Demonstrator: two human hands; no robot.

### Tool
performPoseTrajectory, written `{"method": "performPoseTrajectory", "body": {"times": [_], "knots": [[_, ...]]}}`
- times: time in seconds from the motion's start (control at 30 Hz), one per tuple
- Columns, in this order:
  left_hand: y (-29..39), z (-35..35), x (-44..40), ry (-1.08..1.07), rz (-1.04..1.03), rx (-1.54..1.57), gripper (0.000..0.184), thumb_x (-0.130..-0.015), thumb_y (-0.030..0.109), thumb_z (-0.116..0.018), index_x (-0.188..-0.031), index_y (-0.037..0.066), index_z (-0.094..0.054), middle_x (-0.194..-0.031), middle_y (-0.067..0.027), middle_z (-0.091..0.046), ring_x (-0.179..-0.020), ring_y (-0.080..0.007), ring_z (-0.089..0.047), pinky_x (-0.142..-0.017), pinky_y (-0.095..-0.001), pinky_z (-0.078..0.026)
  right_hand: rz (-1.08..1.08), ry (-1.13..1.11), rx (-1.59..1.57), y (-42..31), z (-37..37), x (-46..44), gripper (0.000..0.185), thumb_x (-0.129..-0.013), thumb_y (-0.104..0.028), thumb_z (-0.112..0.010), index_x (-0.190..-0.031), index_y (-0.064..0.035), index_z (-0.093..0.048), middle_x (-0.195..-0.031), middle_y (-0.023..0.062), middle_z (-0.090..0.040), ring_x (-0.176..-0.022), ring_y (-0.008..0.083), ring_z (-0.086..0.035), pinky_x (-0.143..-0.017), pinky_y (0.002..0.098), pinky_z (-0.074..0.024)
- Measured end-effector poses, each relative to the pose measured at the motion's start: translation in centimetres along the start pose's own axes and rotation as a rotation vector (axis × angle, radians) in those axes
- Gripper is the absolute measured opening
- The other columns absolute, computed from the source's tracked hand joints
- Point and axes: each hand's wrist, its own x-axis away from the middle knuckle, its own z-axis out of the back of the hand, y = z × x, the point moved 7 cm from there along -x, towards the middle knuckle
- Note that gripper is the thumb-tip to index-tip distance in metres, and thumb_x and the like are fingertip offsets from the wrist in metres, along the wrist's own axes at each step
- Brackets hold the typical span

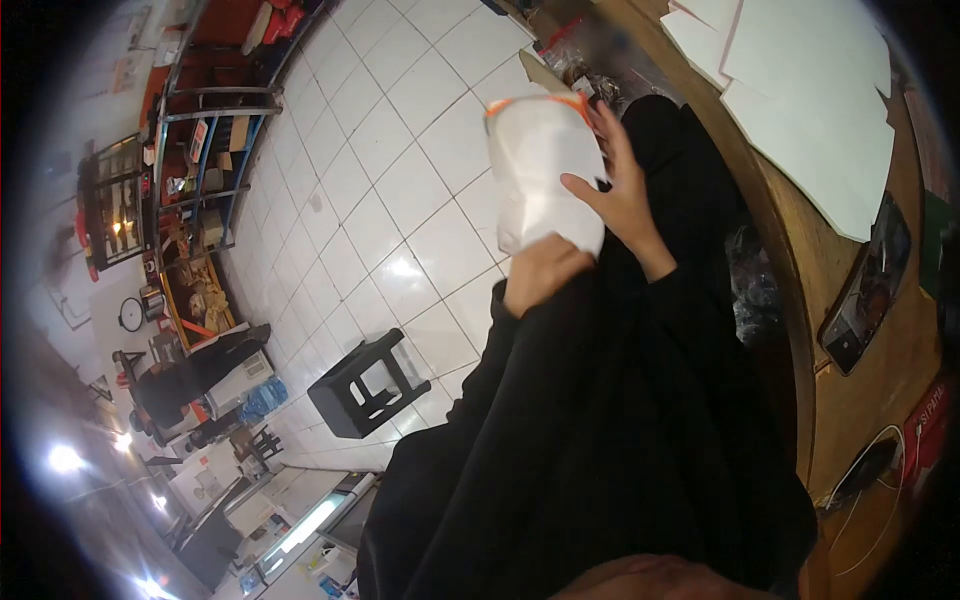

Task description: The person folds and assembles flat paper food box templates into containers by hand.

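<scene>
A white, curved item (545, 165) with an orange edge at its top is held up over the tiled floor; its exact kind is hard to make out. My left hand (545, 272) has its fingers curled on the lower end of this item. At its right side is my right hand (628, 195), with the thumb across the near face and the fingers stretched up along the edge near the orange part. Both hands come out of black sleeves.
A wooden table (800, 280) on the right bears white sheets (810, 100), a phone (868, 290) and a cable. Plastic bags lie beside it. A black stool (368, 385) stands on the tiles. Shelves (215, 150) and a person in dark clothes (185, 385) are at the left.
</scene>
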Motion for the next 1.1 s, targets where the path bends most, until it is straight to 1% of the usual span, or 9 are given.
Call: {"method": "performPoseTrajectory", "body": {"times": [0.27,0.3,0.33,0.4,0.47,0.6,0.8,0.97,1.1], "knots": [[4.6,6.4,0.0,-0.053,0.077,0.356,0.016,-0.069,0.003,-0.058,-0.085,0.004,-0.059,-0.087,-0.0112,-0.059,-0.080,-0.0250,-0.055,-0.068,-0.0322,-0.046,-0.014,0.022,0.034,-5.6,4.2,-2.3,0.055,-0.065,0.010,-0.031,-0.116,-0.0054,-0.043,-0.094,0.0152,-0.059,-0.092,0.0209,-0.056,-0.083,0.0272,-0.0390],[3.5,9.3,1.4,0.267,-0.091,0.393,0.019,-0.080,0.016,-0.051,-0.089,0.002,-0.060,-0.087,-0.0160,-0.060,-0.087,-0.0276,-0.054,-0.075,-0.0382,-0.044,-0.052,-0.054,0.060,-6.2,4.0,-2.2,0.053,-0.065,0.010,-0.031,-0.115,-0.0052,-0.044,-0.094,0.0152,-0.058,-0.092,0.0222,-0.056,-0.083,0.0281,-0.0394],[2.3,11.6,1.4,0.399,0.199,0.240,0.045,-0.086,0.039,-0.041,-0.099,-0.001,-0.056,-0.101,-0.0218,-0.054,-0.097,-0.0326,-0.050,-0.083,-0.0419,-0.040,-0.092,-0.121,0.092,-6.8,4.0,-2.0,0.052,-0.065,0.010,-0.032,-0.113,-0.0049,-0.044,-0.094,0.0153,-0.058,-0.092,0.0236,-0.056,-0.082,0.0290,-0.0398],[1.1,11.3,-1.0,0.551,0.313,0.398,0.091,-0.071,0.072,-0.029,-0.128,0.001,-0.024,-0.122,-0.0218,-0.038,-0.110,-0.0353,-0.041,-0.092,-0.0452,-0.034,0.015,-0.196,0.217,-8.6,2.6,-1.1,0.042,-0.072,0.001,-0.036,-0.114,-0.0008,-0.043,-0.098,0.0135,-0.055,-0.094,0.0202,-0.052,-0.086,0.0272,-0.0368],[2.4,8.5,-3.8,0.562,0.387,0.641,0.093,-0.070,0.073,-0.023,-0.129,0.001,-0.021,-0.120,-0.0219,-0.040,-0.108,-0.0336,-0.044,-0.090,-0.0450,-0.036,0.019,-0.238,0.017,-10.5,0.6,0.4,0.029,-0.079,-0.010,-0.045,-0.106,-0.0008,-0.047,-0.096,0.0142,-0.053,-0.092,0.0243,-0.052,-0.080,0.0288,-0.0392],[1.3,6.9,-3.8,0.781,0.326,0.731,0.063,-0.079,0.060,-0.036,-0.087,-0.001,-0.048,-0.079,-0.0118,-0.053,-0.059,-0.0183,-0.052,-0.053,-0.0271,-0.043,0.187,-0.148,0.088,-12.9,2.8,0.5,0.023,-0.082,-0.022,-0.051,-0.089,0.0000,-0.053,-0.081,0.0149,-0.055,-0.075,0.0278,-0.054,-0.065,0.0293,-0.0420],[2.5,6.6,-4.3,0.946,0.349,0.153,0.047,-0.081,0.027,-0.057,-0.050,0.001,-0.034,-0.046,-0.0019,-0.033,-0.046,-0.0107,-0.032,-0.042,-0.0240,-0.028,0.172,0.024,0.297,-12.5,4.3,1.3,0.014,-0.080,-0.012,-0.054,-0.072,-0.0005,-0.053,-0.057,0.0155,-0.051,-0.049,0.0296,-0.052,-0.044,0.0294,-0.0389],[1.9,9.4,-4.2,1.251,0.260,0.646,0.042,-0.086,0.034,-0.048,-0.064,-0.001,-0.040,-0.062,-0.0082,-0.049,-0.055,-0.0137,-0.049,-0.050,-0.0245,-0.042,0.038,-0.337,0.260,-13.6,3.2,2.4,0.014,-0.080,-0.013,-0.055,-0.082,0.0010,-0.057,-0.067,0.0158,-0.059,-0.058,0.0265,-0.059,-0.051,0.0297,-0.0443],[3.0,6.4,-5.3,0.547,0.170,0.878,0.040,-0.087,0.038,-0.043,-0.089,-0.001,-0.042,-0.082,-0.0112,-0.052,-0.070,-0.0173,-0.054,-0.063,-0.0268,-0.046,0.267,0.196,0.049,-15.3,6.7,3.2,0.017,-0.079,-0.013,-0.057,-0.087,0.0021,-0.059,-0.076,0.0126,-0.062,-0.064,0.0196,-0.061,-0.058,0.0266,-0.0478]]}}
